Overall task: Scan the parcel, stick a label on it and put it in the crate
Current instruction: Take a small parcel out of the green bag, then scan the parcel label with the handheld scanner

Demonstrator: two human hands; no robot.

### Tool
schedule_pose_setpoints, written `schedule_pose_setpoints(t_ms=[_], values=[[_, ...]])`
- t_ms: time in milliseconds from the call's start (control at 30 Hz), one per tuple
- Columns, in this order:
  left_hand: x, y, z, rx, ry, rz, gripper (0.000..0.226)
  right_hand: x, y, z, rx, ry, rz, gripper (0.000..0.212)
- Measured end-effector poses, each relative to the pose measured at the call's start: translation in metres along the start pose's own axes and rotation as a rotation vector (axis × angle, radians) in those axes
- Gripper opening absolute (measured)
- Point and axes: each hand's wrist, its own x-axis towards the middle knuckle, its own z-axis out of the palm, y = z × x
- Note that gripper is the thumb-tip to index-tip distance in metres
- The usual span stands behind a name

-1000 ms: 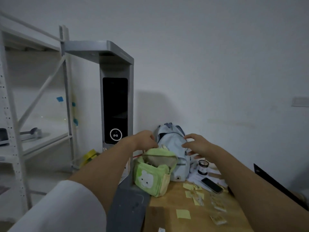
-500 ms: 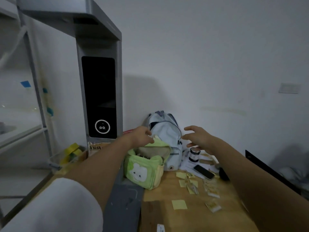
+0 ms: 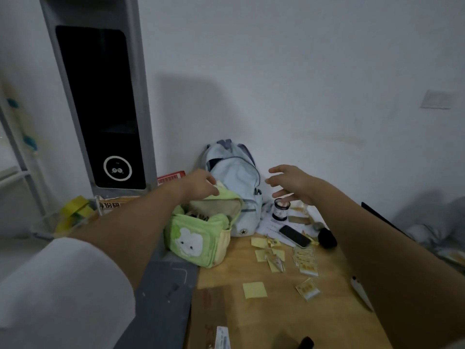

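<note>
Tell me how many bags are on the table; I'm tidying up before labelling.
2. A green bag stands open at the table's near left, the left hand pinching its flap. A pale blue backpack leans on the wall just behind it. None other shows.

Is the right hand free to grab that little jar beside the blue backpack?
Probably yes. The right hand is open and empty, hovering just above the small jar. The jar stands beside the pale blue backpack, and nothing lies between hand and jar.

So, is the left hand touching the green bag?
Touching. The head view shows the left hand with its fingers pinching the green bag's open flap.
</note>
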Motion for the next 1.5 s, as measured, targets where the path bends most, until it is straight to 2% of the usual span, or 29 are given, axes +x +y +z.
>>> schedule_pose_setpoints(t_ms=[67, 233, 400, 533, 633, 700, 833, 1000, 1100, 1200, 1267, 1333, 1433, 1500], values=[[0.014, 0.005, 0.011, 0.025, -0.027, 0.005, 0.05, 0.016, 0.009, -0.008, -0.009, -0.007, 0.018, 0.044], [0.055, 0.016, 0.034, -0.049, -0.02, -0.021, 0.047, 0.054, 0.038, -0.026, -0.008, -0.011, 0.06, 0.016], [0.097, 0.028, 0.07, -0.103, -0.08, -0.019, 0.04, 0.086, 0.077, -0.041, 0.001, -0.007, 0.142, 0.021], [0.119, 0.024, 0.107, -0.155, -0.122, -0.016, 0.033, 0.1, 0.116, -0.043, -0.01, 0.004, 0.232, 0.033], [0.111, 0.004, 0.138, -0.24, -0.208, -0.062, 0.024, 0.096, 0.153, -0.03, 0.028, -0.047, 0.343, 0.014], [0.097, -0.019, 0.158, -0.24, -0.256, -0.139, 0.017, 0.088, 0.187, -0.017, 0.001, -0.064, 0.394, 0.008], [0.069, -0.083, 0.189, -0.237, -0.322, -0.349, 0.023, 0.059, 0.257, 0.015, -0.037, -0.113, 0.528, 0.028], [0.026, -0.149, 0.215, -0.291, -0.301, -0.505, 0.004, 0.018, 0.322, 0.06, -0.073, -0.182, 0.753, 0.05], [-0.002, -0.173, 0.231, -0.306, -0.285, -0.591, 0.02, -0.006, 0.345, 0.078, -0.001, -0.159, 0.845, 0.069], [-0.024, -0.174, 0.245, -0.343, -0.198, -0.651, 0.041, -0.028, 0.364, 0.09, 0.044, -0.091, 0.855, 0.078], [-0.033, -0.18, 0.256, -0.387, -0.166, -0.678, 0.042, -0.04, 0.373, 0.095, 0.053, -0.054, 0.863, 0.082], [-0.037, -0.187, 0.261, -0.394, -0.204, -0.688, 0.038, -0.051, 0.377, 0.097, 0.078, -0.038, 0.865, 0.078], [-0.039, -0.193, 0.266, -0.391, -0.184, -0.719, 0.015, -0.06, 0.379, 0.102, 0.03, -0.087, 0.823, 0.071], [-0.041, -0.193, 0.268, -0.374, -0.145, -0.712, 0.015, -0.06, 0.395, 0.108, -0.053, -0.128, 0.783, 0.085]])
